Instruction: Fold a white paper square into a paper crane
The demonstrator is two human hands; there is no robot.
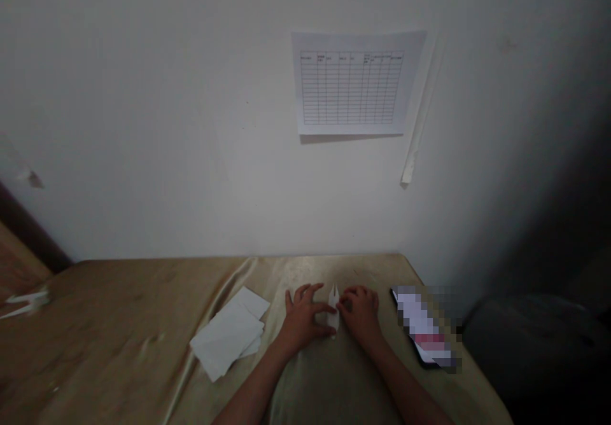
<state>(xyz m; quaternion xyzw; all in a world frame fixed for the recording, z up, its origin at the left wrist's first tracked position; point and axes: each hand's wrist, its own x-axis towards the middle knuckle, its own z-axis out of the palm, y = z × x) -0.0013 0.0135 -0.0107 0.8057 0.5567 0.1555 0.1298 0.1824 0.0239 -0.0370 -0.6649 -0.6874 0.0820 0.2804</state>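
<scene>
A small piece of white folded paper [333, 320] lies on the cloth-covered table, long and narrow, with a split, pointed far end. My left hand [304, 318] has its thumb and index finger on the paper's left side and near end, holding it, while the other fingers are spread above the cloth. On the other side, my right hand [361, 313] is closed, its thumb and index finger pinching the paper's right edge. Left of my hands lies a loose stack of white paper sheets [229, 334].
A phone [424, 333], its screen blurred out, lies near the table's right edge. White scraps [28, 301] are at the far left. A printed table sheet [353, 88] hangs on the wall behind. The gold tablecloth [138, 342] has a raised crease. Something dark [534, 342] stands at right.
</scene>
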